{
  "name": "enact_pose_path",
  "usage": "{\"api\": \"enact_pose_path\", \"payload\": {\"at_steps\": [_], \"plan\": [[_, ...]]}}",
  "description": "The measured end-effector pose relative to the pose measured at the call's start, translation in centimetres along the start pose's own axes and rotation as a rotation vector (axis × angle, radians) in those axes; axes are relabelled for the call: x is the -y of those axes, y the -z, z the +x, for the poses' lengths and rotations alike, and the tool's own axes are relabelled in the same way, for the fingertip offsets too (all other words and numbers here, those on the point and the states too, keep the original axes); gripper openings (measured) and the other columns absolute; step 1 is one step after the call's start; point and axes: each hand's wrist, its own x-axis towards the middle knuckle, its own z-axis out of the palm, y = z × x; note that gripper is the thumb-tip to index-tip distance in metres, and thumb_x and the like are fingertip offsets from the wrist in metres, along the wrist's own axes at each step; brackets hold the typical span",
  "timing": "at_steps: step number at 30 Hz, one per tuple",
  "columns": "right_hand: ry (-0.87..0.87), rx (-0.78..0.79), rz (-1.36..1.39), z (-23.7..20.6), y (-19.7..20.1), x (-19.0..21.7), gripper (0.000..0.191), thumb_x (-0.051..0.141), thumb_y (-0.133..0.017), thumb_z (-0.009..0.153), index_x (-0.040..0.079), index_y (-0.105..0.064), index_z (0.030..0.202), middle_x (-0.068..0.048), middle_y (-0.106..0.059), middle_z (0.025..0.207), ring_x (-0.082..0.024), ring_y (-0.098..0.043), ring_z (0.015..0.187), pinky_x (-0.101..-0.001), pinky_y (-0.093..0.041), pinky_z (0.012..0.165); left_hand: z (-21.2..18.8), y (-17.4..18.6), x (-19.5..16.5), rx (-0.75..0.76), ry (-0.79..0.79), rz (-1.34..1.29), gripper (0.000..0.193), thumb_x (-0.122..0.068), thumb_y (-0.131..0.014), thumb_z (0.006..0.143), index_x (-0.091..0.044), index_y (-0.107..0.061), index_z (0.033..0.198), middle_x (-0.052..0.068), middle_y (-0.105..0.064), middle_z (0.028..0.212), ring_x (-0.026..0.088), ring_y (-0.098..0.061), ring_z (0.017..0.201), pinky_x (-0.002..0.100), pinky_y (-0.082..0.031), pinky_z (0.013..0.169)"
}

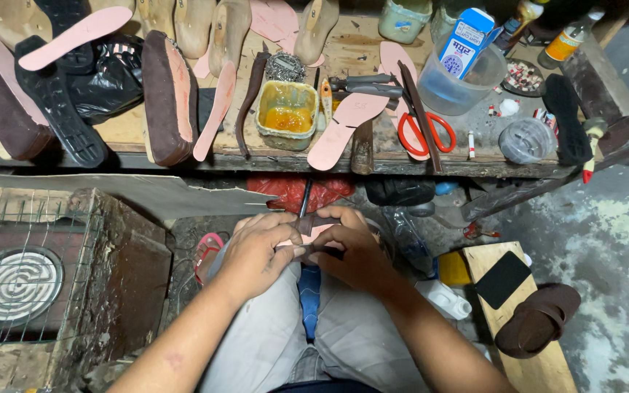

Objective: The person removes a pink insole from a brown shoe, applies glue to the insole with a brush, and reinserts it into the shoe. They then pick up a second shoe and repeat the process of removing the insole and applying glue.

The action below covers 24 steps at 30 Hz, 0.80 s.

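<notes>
While pinched over the lap near the middle of the scene, shows as a small dark brown strip of leather (313,220) laid across a pale pink insole (319,234), mostly hidden by the hands. Left hand (256,251) curled from the left, thumb and fingers closed narrowly on the strip's near edge. Right hand (354,251) curled from the right, fingers bent tight over the strip and the insole beneath. Just above the hands, sticking up, a thin dark tool handle (305,196); cannot tell which hand steadies it. Below the hands, between the knees, a blue object (309,298) standing upright.

On the far wooden bench (358,54), centre, a square yellowish tin (287,114) holding amber glue, its rim smeared. To its right, a clear plastic tub (460,84) with a blue-and-white carton (466,40) standing tilted inside. Further right, a small dish (524,75) of little red and white pieces, and near it a round clear lidded pot (525,140), contents unclear. Red-handled scissors (426,133) lying between tin and pot, beside more pink insoles (347,127). On the left, near, a rusty box with a round coiled heater (16,284) under wire mesh.
</notes>
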Motion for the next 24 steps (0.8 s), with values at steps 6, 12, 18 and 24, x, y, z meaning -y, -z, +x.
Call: {"api": "enact_pose_path", "payload": {"at_steps": [6,12,18,24], "plan": [[-0.052,-0.046,-0.072,-0.2,-0.9,0.2,0.020,0.010,-0.082,0.076,0.012,-0.071,0.093,-0.011,-0.066,0.127,-0.028,-0.060,0.123,-0.0390,-0.049,0.100,0.1,-0.3,-0.3,-0.047,0.020,-0.002,0.015,-0.019,-0.078,0.078,-0.013,-0.072,0.091,0.006,-0.070,0.116,0.029,-0.063,0.112,0.046,-0.043,0.091],[0.014,-0.139,-0.171,0.6,-1.3,1.4,0.051,0.011,-0.077,0.072,0.004,-0.063,0.120,-0.017,-0.061,0.133,-0.036,-0.055,0.124,-0.0452,-0.043,0.105,-0.3,-0.4,-1.7,-0.069,0.130,-0.020,0.030,-0.019,-0.079,0.075,-0.013,-0.066,0.101,0.005,-0.070,0.107,0.029,-0.063,0.107,0.044,-0.044,0.090],[-0.044,-0.047,-0.275,1.6,-1.1,2.6,0.046,0.019,-0.080,0.067,0.010,-0.069,0.111,-0.006,-0.068,0.112,-0.033,-0.060,0.107,-0.0466,-0.044,0.092,-0.9,-0.8,-3.1,-0.164,0.159,0.011,0.038,-0.010,-0.074,0.071,-0.013,-0.066,0.107,0.006,-0.069,0.103,0.032,-0.061,0.103,0.045,-0.043,0.089],[-0.068,-0.070,-0.296,2.0,-1.6,1.9,0.043,0.024,-0.089,0.056,0.012,-0.072,0.094,-0.003,-0.068,0.094,-0.029,-0.059,0.092,-0.0464,-0.043,0.082,-0.4,-1.2,-3.2,-0.143,0.248,-0.004,0.026,-0.008,-0.074,0.072,-0.016,-0.068,0.096,0.001,-0.070,0.101,0.030,-0.061,0.101,0.044,-0.043,0.087]]}}
